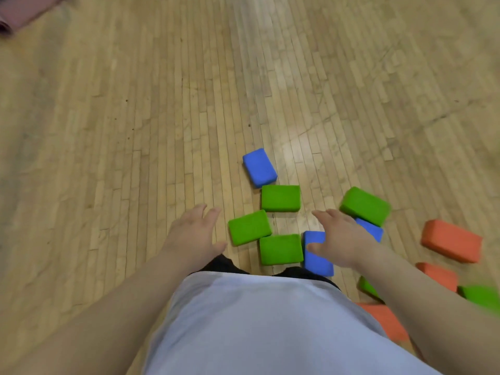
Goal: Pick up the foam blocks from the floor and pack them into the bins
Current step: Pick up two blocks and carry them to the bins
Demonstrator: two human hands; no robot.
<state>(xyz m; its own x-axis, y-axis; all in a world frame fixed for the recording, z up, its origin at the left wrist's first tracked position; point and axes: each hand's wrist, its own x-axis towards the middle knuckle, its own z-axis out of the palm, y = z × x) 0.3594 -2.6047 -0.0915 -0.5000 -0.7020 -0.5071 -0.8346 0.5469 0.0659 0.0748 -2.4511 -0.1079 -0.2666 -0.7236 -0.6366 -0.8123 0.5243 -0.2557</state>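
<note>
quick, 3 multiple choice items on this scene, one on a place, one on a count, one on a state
1. The farthest block is:
A) blue
B) orange
C) green

2. How many blue blocks show?
A) one
B) three
C) six

3. The left hand and right hand are:
A) both open, holding nothing
B) both gripping blocks
C) clasped together

Answers:
1 A, it lies beyond all the others and is blue.
2 B, one lies far off and two are partly hidden by the right hand.
3 A, the fingers of both are straight and spread, curled round nothing.
</note>
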